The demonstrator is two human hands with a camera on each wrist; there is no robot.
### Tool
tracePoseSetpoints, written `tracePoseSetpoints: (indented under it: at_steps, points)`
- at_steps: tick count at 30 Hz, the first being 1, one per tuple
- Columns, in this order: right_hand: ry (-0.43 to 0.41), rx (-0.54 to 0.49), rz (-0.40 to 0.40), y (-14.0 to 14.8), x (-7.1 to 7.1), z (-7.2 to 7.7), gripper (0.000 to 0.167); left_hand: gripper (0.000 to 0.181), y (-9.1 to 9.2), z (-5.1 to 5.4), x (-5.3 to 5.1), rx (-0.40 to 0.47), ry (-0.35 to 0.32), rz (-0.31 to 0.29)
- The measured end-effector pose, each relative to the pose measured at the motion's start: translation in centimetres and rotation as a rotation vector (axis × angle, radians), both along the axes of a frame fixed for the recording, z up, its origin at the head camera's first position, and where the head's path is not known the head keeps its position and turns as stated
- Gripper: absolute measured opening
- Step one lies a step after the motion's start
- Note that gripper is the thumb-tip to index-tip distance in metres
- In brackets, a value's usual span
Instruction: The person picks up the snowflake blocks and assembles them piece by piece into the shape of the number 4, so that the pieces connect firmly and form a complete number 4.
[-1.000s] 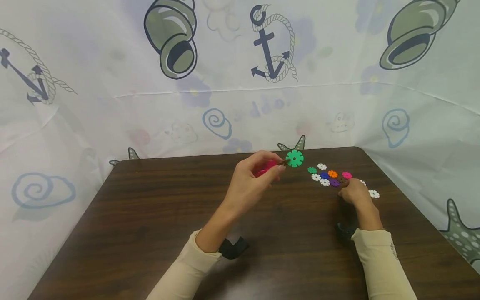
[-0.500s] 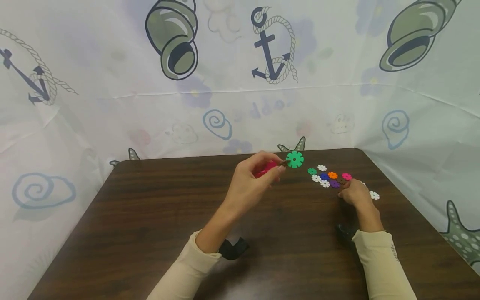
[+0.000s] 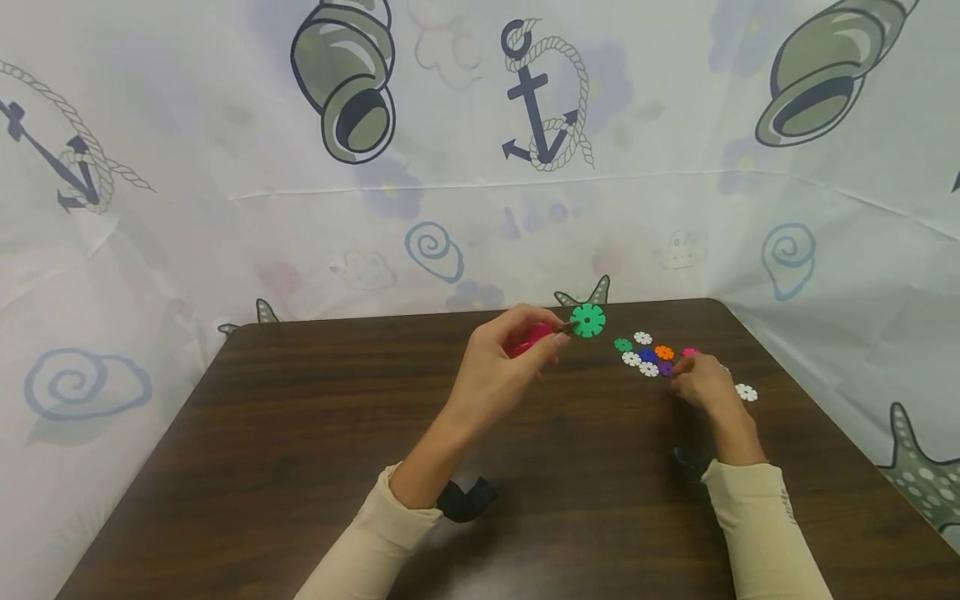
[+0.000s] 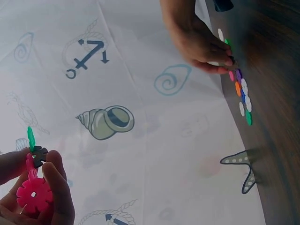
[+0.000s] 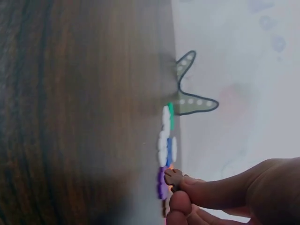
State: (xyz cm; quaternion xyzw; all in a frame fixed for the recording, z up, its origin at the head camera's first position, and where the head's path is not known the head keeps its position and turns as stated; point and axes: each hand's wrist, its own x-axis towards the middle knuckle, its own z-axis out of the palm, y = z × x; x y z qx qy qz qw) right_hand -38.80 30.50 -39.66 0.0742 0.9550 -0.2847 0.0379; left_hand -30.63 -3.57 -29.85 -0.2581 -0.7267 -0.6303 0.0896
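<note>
The left hand (image 3: 491, 367) holds a joined group of notched discs above the table: pink pieces (image 4: 35, 194), a brown piece (image 4: 39, 156) and a green disc (image 3: 588, 320) at the far end. Between thumb and fingers, the right hand (image 3: 705, 385) pinches a brown disc (image 5: 173, 178) over the loose pieces. Just left of that hand lie a purple disc (image 3: 665, 367), an orange disc (image 3: 663, 352) and a blue disc (image 3: 647, 356). A pink disc (image 3: 691, 352) is partly hidden behind the right hand.
Several white discs, one (image 3: 642, 337) at the back and one (image 3: 746, 392) right of the right hand, lie on the dark wooden table (image 3: 300, 433). A small green disc (image 3: 623, 344) lies at the group's left. A patterned cloth (image 3: 480, 208) hangs behind the table.
The right hand has shifted slightly left and now shows a brown disc pinched off the table in the right wrist view. The left hand stays nearly still with its joined pieces.
</note>
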Motion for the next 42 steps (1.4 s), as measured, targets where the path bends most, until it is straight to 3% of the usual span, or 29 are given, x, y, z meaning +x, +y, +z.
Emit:
tracePoseSetpoints:
  at_steps: [14, 24, 33, 42]
  points:
    - [0.018, -0.114, -0.008, -2.1, 0.4, 2.2, 0.041, 0.015, 0.0, 0.0, 0.0, 0.007, 0.016, 0.01]
    - [0.11, -0.22, 0.014, -3.5, 1.3, 4.0, 0.043, 0.014, -0.1, -0.1, 0.1, -0.007, 0.017, 0.012]
    - [0.19, -0.226, 0.092, -4.4, 2.3, 5.7, 0.045, 0.015, -0.1, 0.0, 0.3, -0.01, 0.012, 0.005]
    - [0.254, -0.208, 0.122, -5.4, 3.6, 7.8, 0.046, 0.016, -0.2, 0.0, 0.3, -0.007, 0.008, 0.007]
